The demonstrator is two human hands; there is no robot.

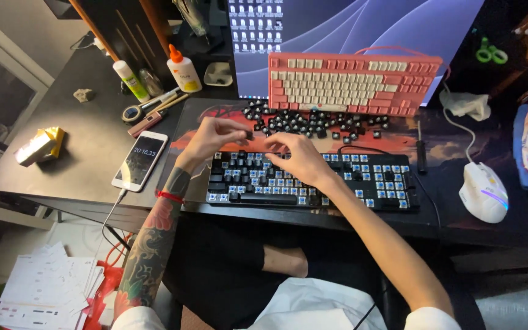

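Both hands, left (212,137) and right (297,157), pinch small black keycaps over the flat keyboard (313,180), each grip clamped.

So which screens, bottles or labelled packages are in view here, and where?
Large monitor: desk rear, blue wavy wallpaper, icon rows.
White smartphone: left of black keyboard, dark lit screen.
White glue bottle: rear left, orange cap.
Yellow-white carton: desk's left edge.

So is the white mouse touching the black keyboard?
Apart. The head view shows a plain strip of dark desk between the white mouse and the right edge of the black keyboard.
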